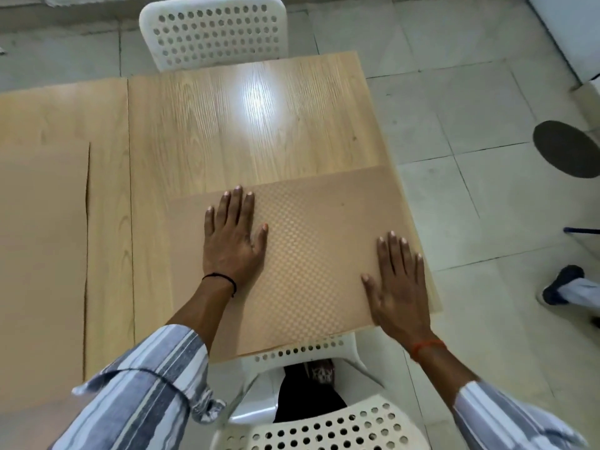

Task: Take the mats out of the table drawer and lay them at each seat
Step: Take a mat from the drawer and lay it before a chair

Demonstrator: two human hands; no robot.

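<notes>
A tan mat (308, 248) with a fine checked weave lies flat on the near right part of the wooden table (207, 125), its right edge close to the table's edge. My left hand (232, 238) rests palm down on the mat's left half, fingers spread. Pressed flat on the mat's near right corner is my right hand (397, 287), holding nothing. A second tan mat (42, 254) lies on the table at the left. No drawer is visible.
A white perforated chair (214, 30) stands at the table's far side. Another white perforated chair (324, 423) is pushed in just below me. On the tiled floor at the right are a dark round object (568, 147) and someone's shoe (561, 284).
</notes>
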